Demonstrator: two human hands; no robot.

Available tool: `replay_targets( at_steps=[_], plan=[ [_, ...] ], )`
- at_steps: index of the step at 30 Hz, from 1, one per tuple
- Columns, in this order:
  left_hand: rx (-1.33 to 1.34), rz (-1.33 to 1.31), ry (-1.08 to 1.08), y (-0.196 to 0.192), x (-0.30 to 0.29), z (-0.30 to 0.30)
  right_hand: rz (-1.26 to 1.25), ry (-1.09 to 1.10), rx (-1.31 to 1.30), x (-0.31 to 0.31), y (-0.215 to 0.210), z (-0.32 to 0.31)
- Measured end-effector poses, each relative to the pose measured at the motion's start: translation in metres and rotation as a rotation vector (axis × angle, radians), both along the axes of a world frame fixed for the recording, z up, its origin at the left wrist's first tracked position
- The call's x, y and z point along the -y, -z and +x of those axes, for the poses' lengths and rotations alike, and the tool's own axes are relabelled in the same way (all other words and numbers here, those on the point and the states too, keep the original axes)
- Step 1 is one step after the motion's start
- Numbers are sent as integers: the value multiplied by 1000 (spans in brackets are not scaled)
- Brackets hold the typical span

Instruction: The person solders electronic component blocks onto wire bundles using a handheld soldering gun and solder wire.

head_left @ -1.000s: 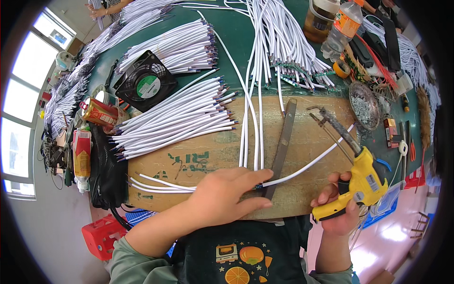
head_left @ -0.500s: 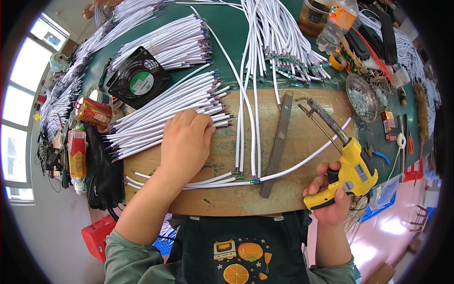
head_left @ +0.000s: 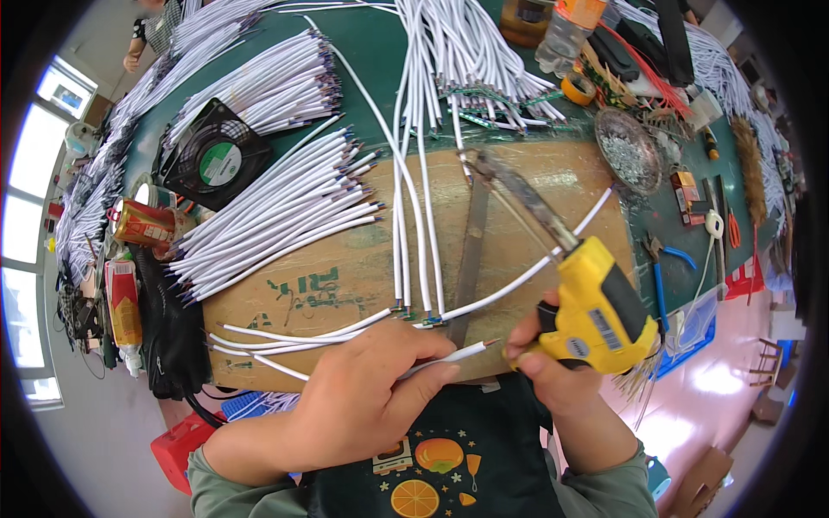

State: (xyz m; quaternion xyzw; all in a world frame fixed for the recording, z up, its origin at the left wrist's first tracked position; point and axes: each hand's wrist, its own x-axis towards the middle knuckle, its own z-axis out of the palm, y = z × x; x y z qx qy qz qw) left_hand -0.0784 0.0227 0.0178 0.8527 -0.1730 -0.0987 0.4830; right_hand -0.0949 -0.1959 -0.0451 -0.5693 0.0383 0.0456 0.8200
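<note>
My left hand [head_left: 363, 406] pinches one white wire [head_left: 449, 354] between its fingers, the stripped tip poking out to the right, just above the near edge of the board [head_left: 345, 259]. My right hand [head_left: 553, 371] is clenched around the grip of the yellow soldering gun [head_left: 596, 311], whose long tip [head_left: 518, 194] points up and away across the board, well apart from the wire end.

As I judge it, the step in hand is bringing wire end and hot tip together. To do it well I would keep the wire low and steady, resting the left wrist on the board edge, and swing the gun round so only the end of the tip meets the bare strands, not the white sleeve. The fingers sit fairly close to the stripped end; I would slide them back a little before heat arrives.

A metal bar [head_left: 471, 250] lies upright across the board, just beside the work. A few finished wires [head_left: 276, 341] lie under my left hand, a larger bundle [head_left: 276, 216] farther left, near a black fan [head_left: 216, 160] on the green desk [head_left: 371, 112].
</note>
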Motion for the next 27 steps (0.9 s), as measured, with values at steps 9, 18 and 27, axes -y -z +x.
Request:
replay_targets(
  at_steps=[9, 18, 27],
  plan=[
    [-240, -97, -41, 19, 11, -18, -232, -207, 158, -5, -4, 1],
    [-961, -310, 23, -2, 1, -12, -16, -397, 42, 5, -16, -4],
    [-274, -231, 44, 25, 9, -21, -174, -413, 154, 3, -7, -7]
  ],
)
